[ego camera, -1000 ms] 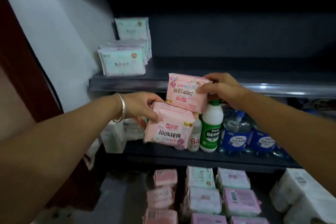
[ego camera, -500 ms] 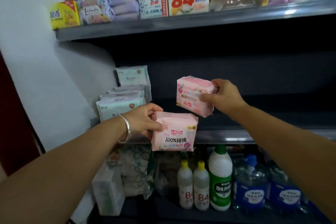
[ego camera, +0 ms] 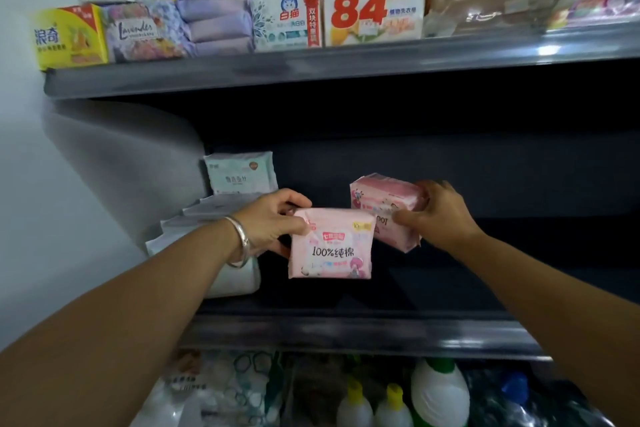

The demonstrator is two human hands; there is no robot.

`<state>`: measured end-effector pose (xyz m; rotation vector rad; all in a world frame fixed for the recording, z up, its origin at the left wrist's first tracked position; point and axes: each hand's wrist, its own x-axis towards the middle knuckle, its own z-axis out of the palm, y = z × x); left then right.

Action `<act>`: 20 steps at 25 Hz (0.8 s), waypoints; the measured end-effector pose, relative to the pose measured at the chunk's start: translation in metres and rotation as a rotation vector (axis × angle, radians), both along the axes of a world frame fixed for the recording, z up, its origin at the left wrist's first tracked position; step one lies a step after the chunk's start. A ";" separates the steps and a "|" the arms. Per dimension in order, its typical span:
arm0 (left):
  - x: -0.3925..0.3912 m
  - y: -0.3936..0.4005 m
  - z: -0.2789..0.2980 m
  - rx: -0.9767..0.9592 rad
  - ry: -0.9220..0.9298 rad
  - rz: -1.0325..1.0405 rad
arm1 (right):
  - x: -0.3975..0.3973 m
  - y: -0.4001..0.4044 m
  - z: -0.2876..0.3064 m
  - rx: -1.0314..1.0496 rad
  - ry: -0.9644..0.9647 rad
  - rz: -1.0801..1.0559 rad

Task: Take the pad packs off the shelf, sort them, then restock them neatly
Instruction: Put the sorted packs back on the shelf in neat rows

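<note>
Here the middle shelf (ego camera: 346, 333) lies dark and bare to the right of both hands, its metal front lip running below them. Two pink pad packs are in hand. The left hand (ego camera: 270, 222), fingers curled, grips the front pink pack (ego camera: 330, 246) by its upper left corner; the right hand (ego camera: 440, 215) clamps the rear pink pack (ego camera: 384, 198), tilted behind it. Green-white packs (ego camera: 239, 173) sit stacked at the shelf's left end; their count is unclear.
</note>
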<state>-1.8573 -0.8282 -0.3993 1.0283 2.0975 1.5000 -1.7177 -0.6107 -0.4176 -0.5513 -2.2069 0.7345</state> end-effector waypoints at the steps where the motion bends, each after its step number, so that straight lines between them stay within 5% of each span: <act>1: -0.008 0.006 0.002 0.002 0.025 0.018 | -0.005 0.004 0.000 -0.003 0.002 0.000; 13: -0.079 0.074 -0.065 -0.365 0.414 0.341 | -0.042 0.034 -0.029 -0.049 -0.060 0.034; 17: -0.061 0.063 -0.078 -0.494 1.028 0.446 | -0.037 0.036 -0.030 -0.042 -0.083 0.073; 20: -0.043 0.063 -0.078 -0.588 1.041 0.329 | -0.033 0.037 -0.031 -0.041 -0.104 0.079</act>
